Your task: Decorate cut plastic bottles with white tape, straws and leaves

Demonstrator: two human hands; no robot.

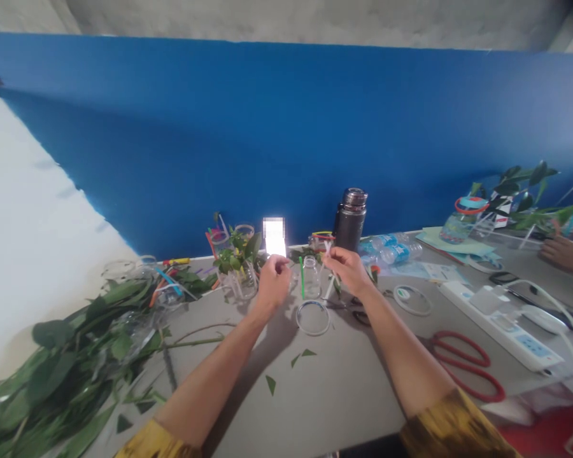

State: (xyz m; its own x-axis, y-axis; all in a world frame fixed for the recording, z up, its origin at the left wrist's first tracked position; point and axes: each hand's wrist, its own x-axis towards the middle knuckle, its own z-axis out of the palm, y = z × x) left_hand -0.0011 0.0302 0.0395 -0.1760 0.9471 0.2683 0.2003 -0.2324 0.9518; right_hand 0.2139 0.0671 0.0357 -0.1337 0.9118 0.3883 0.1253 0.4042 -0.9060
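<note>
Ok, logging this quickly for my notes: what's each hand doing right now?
Left hand: closed, holding what cannot be told.
Right hand: closed, pinching a white straw.

1. A deep blue painted wall runs across the whole view behind the worktop.
2. Above it is a band of bare grey concrete.
3. A white surface fills the left side, meeting the blue at a slanted edge.
4. The grey worktop stretches along the wall.
5. Soft, even light falls across the scene.
</note>
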